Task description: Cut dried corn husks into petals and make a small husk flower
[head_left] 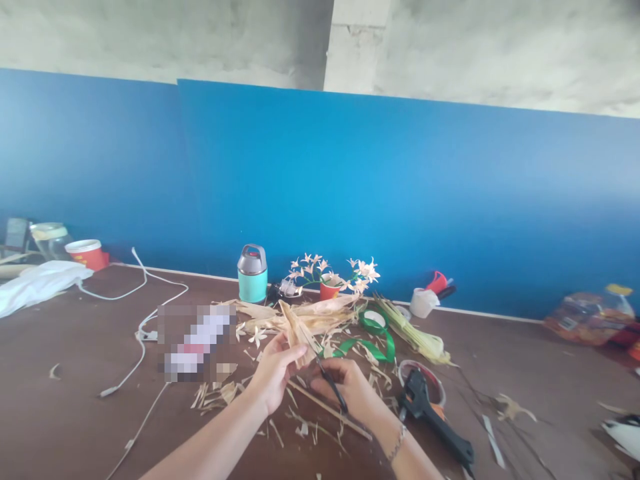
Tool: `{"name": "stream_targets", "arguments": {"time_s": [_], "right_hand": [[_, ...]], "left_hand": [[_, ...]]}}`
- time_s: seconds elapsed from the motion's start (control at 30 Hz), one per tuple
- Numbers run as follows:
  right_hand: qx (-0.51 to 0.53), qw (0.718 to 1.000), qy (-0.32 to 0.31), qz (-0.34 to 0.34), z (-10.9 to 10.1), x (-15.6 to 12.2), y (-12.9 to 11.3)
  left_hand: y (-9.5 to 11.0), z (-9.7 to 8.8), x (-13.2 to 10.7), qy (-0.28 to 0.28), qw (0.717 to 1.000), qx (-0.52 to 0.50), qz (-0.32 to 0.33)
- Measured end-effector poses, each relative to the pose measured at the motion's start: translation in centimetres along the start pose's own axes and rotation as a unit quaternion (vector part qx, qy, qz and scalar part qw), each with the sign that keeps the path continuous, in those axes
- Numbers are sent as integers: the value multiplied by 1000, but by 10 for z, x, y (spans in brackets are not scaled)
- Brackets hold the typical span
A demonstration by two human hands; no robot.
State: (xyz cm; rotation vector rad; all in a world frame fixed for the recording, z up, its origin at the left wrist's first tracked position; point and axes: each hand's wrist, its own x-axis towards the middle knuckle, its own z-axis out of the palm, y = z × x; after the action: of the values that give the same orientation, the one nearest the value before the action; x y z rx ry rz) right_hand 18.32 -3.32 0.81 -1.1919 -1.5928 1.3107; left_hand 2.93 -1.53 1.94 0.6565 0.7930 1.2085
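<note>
My left hand (274,371) is closed on a dry corn husk (296,331), pinching it between thumb and fingers with the pointed end upward. Black-handled scissors (330,381) are in my right hand (350,390), their blades against the husk's right edge. A pile of corn husks (320,312) lies just beyond both hands. Small cut scraps (220,395) are scattered around my wrists, and a thin stick (333,412) lies beneath my right hand. Green ribbon (383,348) curls on the table to the right of the husk pile.
A black glue gun (435,420) rests against a tape roll (425,375) at the right. Behind the pile stand a teal flask (253,283) and a red cup (330,289) with husk flowers (367,270). White cables (143,333) cross the left side.
</note>
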Motion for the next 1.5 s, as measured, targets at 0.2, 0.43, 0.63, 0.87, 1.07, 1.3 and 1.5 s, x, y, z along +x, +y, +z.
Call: {"name": "stream_targets", "arguments": {"time_s": [0.2, 0.43, 0.63, 0.87, 1.07, 1.3, 1.5], "right_hand": [[5, 1000, 0, -4, 0, 1, 1], [19, 1000, 10, 11, 3, 0, 4], [18, 1000, 5, 0, 5, 1, 7], [5, 999, 7, -35, 7, 0, -1], [-11, 999, 4, -42, 6, 0, -4], [-26, 999, 23, -25, 7, 1, 3], [50, 998, 1, 34, 7, 0, 6]], "left_hand": [[0, 2, -2, -11, 1000, -22, -5], [-8, -1, -1, 1, 1000, -16, -21], [-12, -2, 0, 13, 999, -11, -40], [-12, -3, 0, -2, 999, -21, -46], [-14, -4, 1, -15, 999, -21, -47], [-13, -3, 1, -15, 998, -16, -51], [-10, -6, 5, 7, 999, -29, -21]]}}
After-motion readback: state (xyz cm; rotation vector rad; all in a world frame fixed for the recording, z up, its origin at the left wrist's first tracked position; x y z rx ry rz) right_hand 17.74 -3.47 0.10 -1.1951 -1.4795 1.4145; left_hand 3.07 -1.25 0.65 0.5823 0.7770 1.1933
